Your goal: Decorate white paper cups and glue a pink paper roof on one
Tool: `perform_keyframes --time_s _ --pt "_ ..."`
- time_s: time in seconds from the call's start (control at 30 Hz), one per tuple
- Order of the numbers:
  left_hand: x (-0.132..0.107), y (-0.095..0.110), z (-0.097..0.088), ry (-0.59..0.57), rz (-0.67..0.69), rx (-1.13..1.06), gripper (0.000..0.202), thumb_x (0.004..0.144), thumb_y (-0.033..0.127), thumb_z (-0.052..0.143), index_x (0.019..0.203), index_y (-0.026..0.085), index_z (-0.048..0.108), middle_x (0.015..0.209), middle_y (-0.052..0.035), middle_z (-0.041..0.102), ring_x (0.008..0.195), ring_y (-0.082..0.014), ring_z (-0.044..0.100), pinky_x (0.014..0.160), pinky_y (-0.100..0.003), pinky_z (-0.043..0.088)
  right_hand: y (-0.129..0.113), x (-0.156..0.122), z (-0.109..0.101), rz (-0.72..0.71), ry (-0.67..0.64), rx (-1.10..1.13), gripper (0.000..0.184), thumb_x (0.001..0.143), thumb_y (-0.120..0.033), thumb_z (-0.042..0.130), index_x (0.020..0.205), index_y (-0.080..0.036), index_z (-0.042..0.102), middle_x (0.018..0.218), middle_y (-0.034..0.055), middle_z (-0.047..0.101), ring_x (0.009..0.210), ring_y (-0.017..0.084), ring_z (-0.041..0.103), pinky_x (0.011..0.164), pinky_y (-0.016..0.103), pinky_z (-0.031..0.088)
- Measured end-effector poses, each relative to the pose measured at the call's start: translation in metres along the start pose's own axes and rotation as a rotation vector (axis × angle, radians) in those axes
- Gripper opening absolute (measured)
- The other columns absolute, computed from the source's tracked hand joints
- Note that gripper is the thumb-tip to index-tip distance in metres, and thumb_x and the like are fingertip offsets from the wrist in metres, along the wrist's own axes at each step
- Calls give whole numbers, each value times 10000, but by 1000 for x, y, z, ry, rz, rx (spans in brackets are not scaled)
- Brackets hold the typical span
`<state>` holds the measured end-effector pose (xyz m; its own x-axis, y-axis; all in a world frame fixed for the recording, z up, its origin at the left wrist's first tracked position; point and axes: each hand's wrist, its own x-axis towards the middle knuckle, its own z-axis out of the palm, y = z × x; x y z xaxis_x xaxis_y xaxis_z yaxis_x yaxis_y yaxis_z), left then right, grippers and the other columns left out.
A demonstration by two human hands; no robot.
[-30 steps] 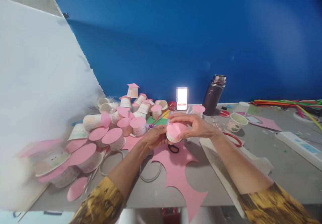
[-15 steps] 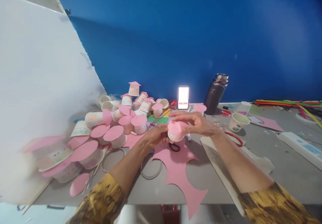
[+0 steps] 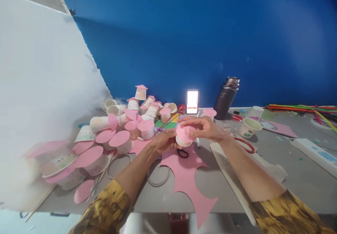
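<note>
A small white paper cup with a pink paper disc (image 3: 183,136) on top is held just above the grey table (image 3: 263,188). My left hand (image 3: 163,142) grips the cup's side from the left. My right hand (image 3: 202,128) curls over the pink disc from the right, fingers pressing on it. Below the hands lies a pink paper sheet (image 3: 187,178) with round cut-outs and a small black loop (image 3: 182,153).
A heap of pink-topped cups (image 3: 123,128) fills the left. A white board (image 3: 39,97) leans at the far left. A lit phone (image 3: 192,101), dark flask (image 3: 225,98), patterned cup (image 3: 247,127), red scissors (image 3: 244,144), pipe cleaners (image 3: 302,108) and power strip (image 3: 314,151) lie behind and right.
Both hands stay on the cup; my right fingers have shifted slightly over the pink disc. The view has tilted a little.
</note>
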<state>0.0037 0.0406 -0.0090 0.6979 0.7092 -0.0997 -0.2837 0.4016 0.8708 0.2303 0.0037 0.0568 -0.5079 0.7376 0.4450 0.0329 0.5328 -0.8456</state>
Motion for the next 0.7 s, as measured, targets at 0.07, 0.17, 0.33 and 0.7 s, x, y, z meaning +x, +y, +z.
perform_keyframes --time_s 0.07,0.17,0.33,0.7 --pt "0 0 1 -3 1 -7 341 775 300 859 1034 105 754 779 -123 765 608 -196 697 600 -305 608 -1 0 1 -6 6 32 389 810 -441 860 1172 -305 811 1368 80 721 1354 307 601 1140 501 467" --pt "0 0 1 7 4 -23 312 784 292 858 1008 105 748 798 -126 765 632 -201 708 616 -313 624 0 1 4 63 94 83 433 839 -497 817 1217 -287 790 1359 85 727 1286 293 643 1093 482 506" --pt "2 1 2 68 84 -144 278 794 238 848 1014 123 723 852 -111 769 739 -211 740 648 -301 647 14 8 1 234 513 120 265 833 -438 762 984 -228 819 1061 76 809 1012 232 719 839 360 570" --pt "4 7 11 216 273 -414 112 867 155 779 917 148 679 918 -76 765 831 -191 745 767 -327 655 40 10 14 619 358 697 220 730 -259 879 882 -162 753 842 70 761 645 135 678 468 189 457"
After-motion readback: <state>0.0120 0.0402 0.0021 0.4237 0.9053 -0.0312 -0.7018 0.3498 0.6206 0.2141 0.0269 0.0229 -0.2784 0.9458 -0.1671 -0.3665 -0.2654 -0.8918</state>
